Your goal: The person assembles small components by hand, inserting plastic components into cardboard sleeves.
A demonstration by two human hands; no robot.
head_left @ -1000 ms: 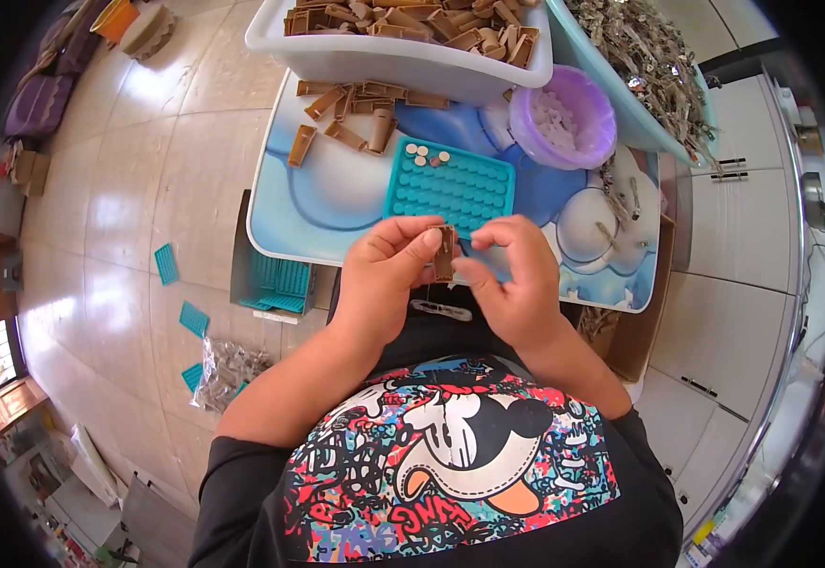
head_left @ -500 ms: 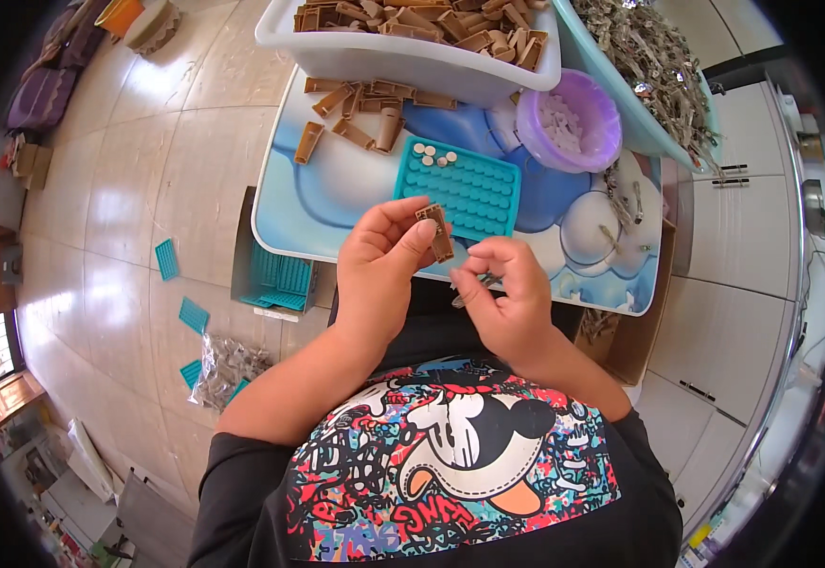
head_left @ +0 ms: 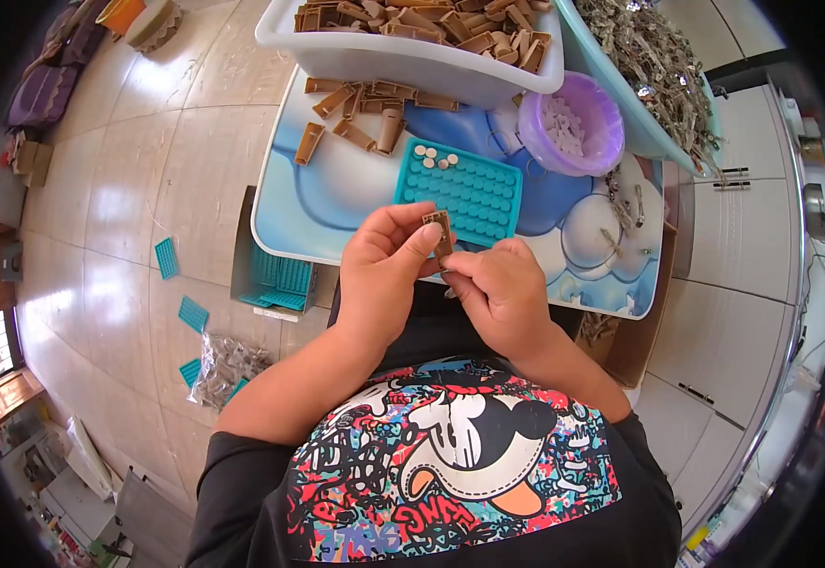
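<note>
My left hand (head_left: 389,256) grips a brown plastic casing (head_left: 439,232), hollow side up, between thumb and fingers in front of my body. My right hand (head_left: 502,289) is closed at the lower end of that casing, its fingertips touching it. A sliver of a small grey metallic part (head_left: 449,293) shows beneath the right fingertips; most of it is hidden. Just beyond both hands lies a turquoise tray (head_left: 488,222) with rows of small round hollows, and several white round pieces (head_left: 431,154) sit at its far left corner.
Brown casings (head_left: 356,106) lie loose on the blue-and-white table (head_left: 285,204). Behind them stands a white bin (head_left: 412,59) of more casings. Right of it are a purple bowl (head_left: 534,142) with white pieces and a large pale-green tub (head_left: 611,90) of metallic parts. Turquoise trays (head_left: 165,258) lie on the floor.
My right hand has moved left and slightly up to the casing, bringing the small metallic part to its lower end. The left hand keeps its hold, almost in place.
</note>
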